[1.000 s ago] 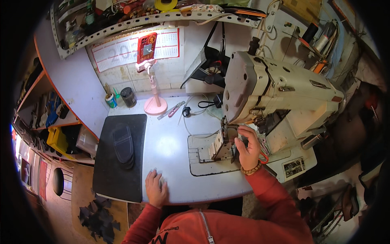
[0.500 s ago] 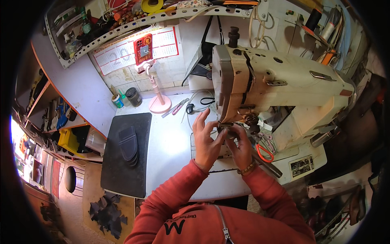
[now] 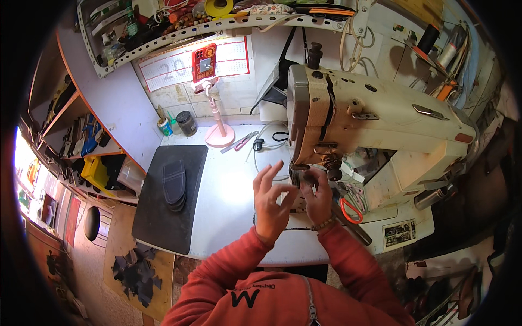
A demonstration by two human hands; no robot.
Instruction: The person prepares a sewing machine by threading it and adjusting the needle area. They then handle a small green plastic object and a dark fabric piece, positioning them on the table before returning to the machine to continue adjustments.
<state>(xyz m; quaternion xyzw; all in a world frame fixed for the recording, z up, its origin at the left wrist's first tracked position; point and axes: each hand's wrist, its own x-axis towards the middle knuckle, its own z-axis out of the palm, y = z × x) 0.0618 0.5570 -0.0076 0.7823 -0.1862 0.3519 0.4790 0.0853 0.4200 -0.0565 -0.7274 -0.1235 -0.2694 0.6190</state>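
Observation:
A cream sewing machine [image 3: 375,114] stands on the white table, and both my hands are at its needle end. My left hand [image 3: 271,206] is just left of the needle area, its thumb and forefinger pinched together and the other fingers raised. My right hand [image 3: 318,201] is beside the needle bar, with its fingers curled in and pressed together close under the machine head. Whatever either pinch holds is too small to make out. Orange-handled scissors [image 3: 351,211] lie on the machine bed right of my right hand.
A black mat [image 3: 149,212] on the left bears stacked dark stitched pieces [image 3: 174,185]. Behind are a pink phone stand [image 3: 219,133], a cutter knife [image 3: 244,140], a dark jar [image 3: 186,124] and a coiled cable [image 3: 258,144]. Dark scraps [image 3: 136,274] lie below on the left.
My left hand has drawn slightly left and down, away from my right hand. My right hand stays by the needle, its fingers raised a little. The whole view has shifted slightly.

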